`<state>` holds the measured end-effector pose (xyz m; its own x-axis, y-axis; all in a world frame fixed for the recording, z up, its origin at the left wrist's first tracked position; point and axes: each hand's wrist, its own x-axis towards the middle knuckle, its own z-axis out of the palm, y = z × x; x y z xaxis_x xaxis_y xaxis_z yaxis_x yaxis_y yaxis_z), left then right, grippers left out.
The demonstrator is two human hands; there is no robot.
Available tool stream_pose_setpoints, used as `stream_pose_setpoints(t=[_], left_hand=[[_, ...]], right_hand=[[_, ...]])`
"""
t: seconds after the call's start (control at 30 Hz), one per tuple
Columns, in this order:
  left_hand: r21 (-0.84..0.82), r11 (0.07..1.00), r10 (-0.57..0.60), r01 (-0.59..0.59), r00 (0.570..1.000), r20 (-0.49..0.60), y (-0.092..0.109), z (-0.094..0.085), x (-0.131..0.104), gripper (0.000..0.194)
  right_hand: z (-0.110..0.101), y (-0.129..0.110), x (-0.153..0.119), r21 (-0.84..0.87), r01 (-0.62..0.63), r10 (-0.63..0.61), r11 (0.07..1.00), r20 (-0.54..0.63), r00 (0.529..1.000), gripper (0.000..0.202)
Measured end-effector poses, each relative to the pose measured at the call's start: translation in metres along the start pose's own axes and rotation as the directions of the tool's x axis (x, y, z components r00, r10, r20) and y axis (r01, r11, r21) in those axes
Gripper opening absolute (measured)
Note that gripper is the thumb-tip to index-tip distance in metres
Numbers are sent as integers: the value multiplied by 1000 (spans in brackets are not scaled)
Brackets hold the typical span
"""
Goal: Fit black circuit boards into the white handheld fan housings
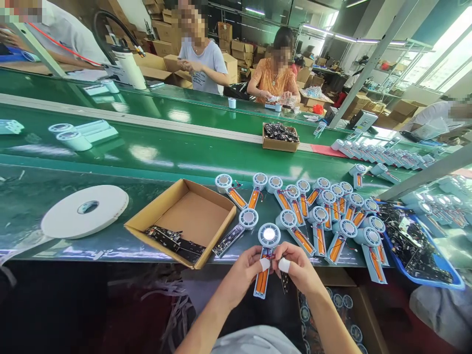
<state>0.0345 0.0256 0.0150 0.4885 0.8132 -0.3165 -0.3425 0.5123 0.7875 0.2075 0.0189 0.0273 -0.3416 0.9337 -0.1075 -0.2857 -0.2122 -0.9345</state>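
Note:
A light blue fan unit with a round head and an orange-filled handle is at the table's front edge, its handle pointing toward me. My left hand is closed on it just below the head, with white tape round the thumb. My right hand, its thumb also taped, pinches a dark circuit board that hangs beside the handle. Thin wires run between the fingertips of both hands. Just beyond, another fan unit lies with a circuit board along its handle.
An open cardboard box holds dark boards; left of it lies a white tape roll. Several fan units and a blue tray of boards stand right. Behind runs a green conveyor with a box; people work beyond.

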Motion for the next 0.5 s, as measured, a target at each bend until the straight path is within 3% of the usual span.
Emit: stream_pose_setpoints(t=[0.07,0.2,0.33,0.4,0.5], left_hand=[[-48,998,35,-39,997,-76,-5,4,-3,45],[102,987,137,-124,983,-124,-12,8,-6,44],[215,957,233,-194,957,-174,-14,4,-6,42],[257,940,288,-226,928,-236,-14,2,-5,41],[277,928,330,-247,891,-311,-15,2,-4,36]], right_hand=[[-3,0,0,22,-1,3,1000,-68,998,19],[-4,-2,0,-36,-2,-3,999,-137,991,22],[0,-5,-2,-337,15,-94,941,-220,971,28],[4,-8,-5,-594,-24,-165,804,-262,951,21],[15,-19,-10,-901,-117,-146,418,-194,970,13]])
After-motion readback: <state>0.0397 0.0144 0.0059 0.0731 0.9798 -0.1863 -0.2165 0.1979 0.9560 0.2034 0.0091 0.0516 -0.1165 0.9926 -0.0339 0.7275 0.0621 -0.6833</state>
